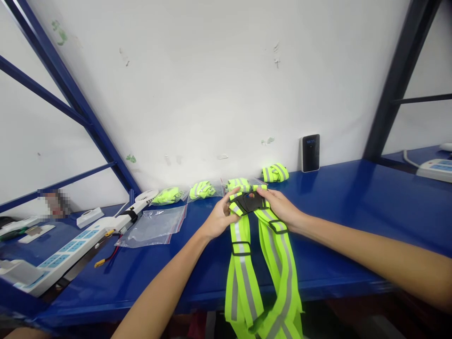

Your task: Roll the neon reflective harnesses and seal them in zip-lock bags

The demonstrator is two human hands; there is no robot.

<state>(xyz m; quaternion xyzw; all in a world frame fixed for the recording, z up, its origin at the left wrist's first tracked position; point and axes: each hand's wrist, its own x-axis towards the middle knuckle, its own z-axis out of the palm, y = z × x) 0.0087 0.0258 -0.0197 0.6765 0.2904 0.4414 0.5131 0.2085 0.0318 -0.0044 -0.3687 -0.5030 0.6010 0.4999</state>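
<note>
A neon-yellow reflective vest made of straps with grey stripes hangs from both my hands over the front edge of the blue table. My left hand grips it beside the left end of a black plastic buckle. At the buckle's other end my right hand pinches the strap, thumb and fingers closed on it. The two buckle halves lie together between my hands; whether they are latched I cannot tell. Black slide adjusters sit on both hanging straps.
Bundled neon straps, some in clear bags, line the wall, with another roll further right. A flat clear zip bag lies left, near a white power strip and a small fan. A black-fronted clock device leans at the wall.
</note>
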